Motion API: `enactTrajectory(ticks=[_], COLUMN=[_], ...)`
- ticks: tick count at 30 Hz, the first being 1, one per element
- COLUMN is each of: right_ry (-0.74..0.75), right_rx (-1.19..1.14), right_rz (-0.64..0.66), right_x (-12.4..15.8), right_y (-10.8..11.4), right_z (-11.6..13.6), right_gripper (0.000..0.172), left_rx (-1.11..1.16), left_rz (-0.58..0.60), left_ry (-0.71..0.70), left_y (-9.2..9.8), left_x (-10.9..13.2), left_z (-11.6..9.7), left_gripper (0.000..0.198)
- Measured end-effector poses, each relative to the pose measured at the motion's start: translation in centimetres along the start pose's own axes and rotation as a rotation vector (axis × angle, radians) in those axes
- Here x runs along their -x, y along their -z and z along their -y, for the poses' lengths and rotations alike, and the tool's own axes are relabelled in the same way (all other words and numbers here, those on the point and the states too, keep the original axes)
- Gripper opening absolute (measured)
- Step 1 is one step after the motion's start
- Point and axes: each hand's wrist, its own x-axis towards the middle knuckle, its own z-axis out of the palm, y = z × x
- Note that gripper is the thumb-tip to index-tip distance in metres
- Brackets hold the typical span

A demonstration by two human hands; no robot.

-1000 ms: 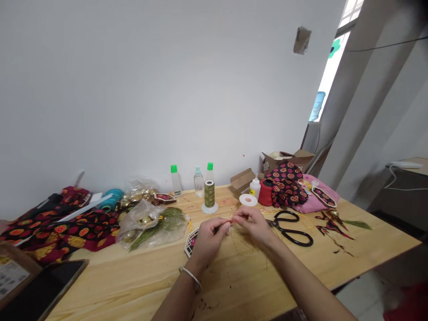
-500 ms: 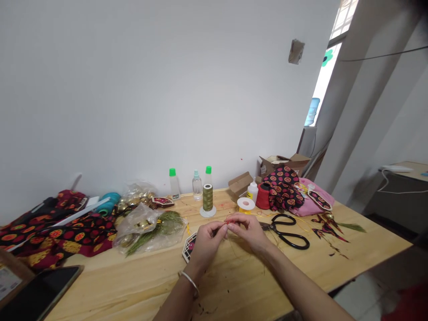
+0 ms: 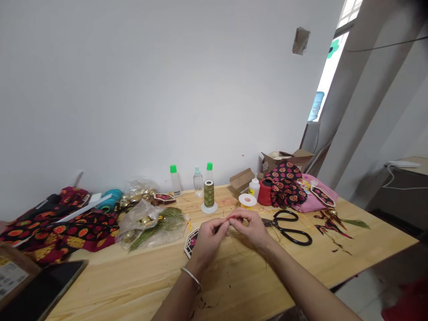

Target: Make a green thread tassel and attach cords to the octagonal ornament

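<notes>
My left hand (image 3: 210, 238), with a bangle on its wrist, pinches at the fingertips over the middle of the table. Touching it from the right, my right hand (image 3: 250, 228) is also closed in a pinch. A bit of red thread (image 3: 231, 219) shows between the two sets of fingertips, and thin strands hang below them; the fingers hide the rest. Beside the left hand lies an octagonal patterned piece (image 3: 190, 243), partly covered. Large black-handled scissors (image 3: 289, 227) rest just right of the right hand. A spool of yellow thread (image 3: 248, 201) stands behind the hands.
An olive thread cone (image 3: 209, 196), a glue bottle (image 3: 254, 188), and a red thread cone (image 3: 265, 192) stand toward the wall. Patterned cloth (image 3: 83, 227) and a plastic bag (image 3: 140, 223) lie left, a phone (image 3: 50, 290) front left. Cardboard boxes (image 3: 242, 180) and a pink pouch (image 3: 316, 194) sit right.
The camera view has shifted slightly, so the table things sit a little higher and further right. Both hands stay together at the same spot, with the fingers slightly rearranged around the red thread.
</notes>
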Motion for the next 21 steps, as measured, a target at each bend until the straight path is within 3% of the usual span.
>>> enactTrajectory(ticks=[4, 8, 12, 18, 21], right_ry=[0.051, 0.197, 0.295, 0.302, 0.246], right_rx=[0.039, 0.123, 0.177, 0.194, 0.177], right_rz=[-0.062, -0.052, -0.077, -0.095, -0.101], right_x=[0.08, 0.13, 0.19, 0.39, 0.42], right_y=[0.20, 0.23, 0.30, 0.70, 0.75], right_z=[0.04, -0.34, -0.31, 0.36, 0.20], right_gripper=[0.010, 0.013, 0.012, 0.009, 0.008], left_rx=[-0.038, -0.062, 0.031, 0.186, 0.171], left_rz=[-0.022, -0.022, -0.054, -0.126, -0.127], left_ry=[0.037, -0.003, 0.057, 0.137, 0.104], left_y=[-0.10, -0.16, -0.14, -0.06, -0.06], left_x=[-0.01, -0.06, -0.19, -0.31, -0.29], left_z=[0.13, 0.52, 0.83, 0.58, 0.59], left_gripper=[0.027, 0.026, 0.025, 0.030, 0.029])
